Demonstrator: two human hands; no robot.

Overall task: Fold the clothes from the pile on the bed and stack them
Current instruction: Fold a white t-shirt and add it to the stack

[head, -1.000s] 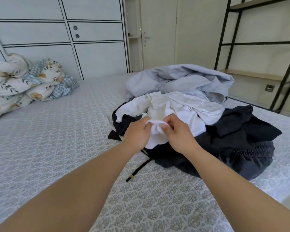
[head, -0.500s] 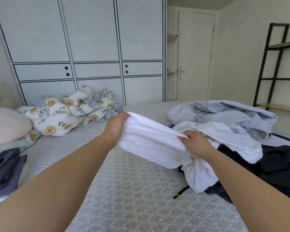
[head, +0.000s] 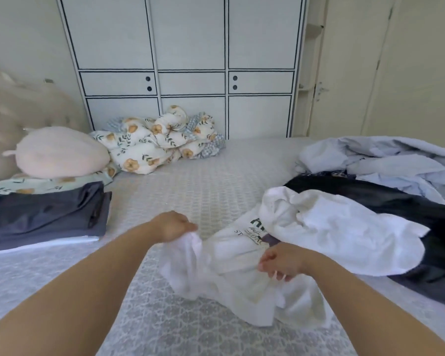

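1. I take the white T-shirt (head: 231,273) as my landmark; it lies crumpled on the bed (head: 190,191), dark print showing on its upper part.
2. Just right of it sits the unfolded pile: a white garment (head: 344,227) on top, touching the T-shirt, dark clothes (head: 396,201) under that, and pale blue clothes (head: 385,160) behind.
3. Well left of the T-shirt is a folded stack with a dark grey piece (head: 44,214) on top. Beyond it are a pink cushion (head: 59,152) and a flowered quilt (head: 159,142), against the wardrobe (head: 190,60).
4. The patch of bed between the T-shirt and the stack is bare sheet.
5. Half a second ago the shirt was stretched in the air between both hands; now it is down on the bed, bunched, with the print uppermost.
6. My left hand (head: 172,227) has its grip closed on the shirt's left edge, fingers curled into the cloth.
7. My right hand (head: 283,263) grips the fabric lower right of the print, fingers bent, forearm reaching in from the right.
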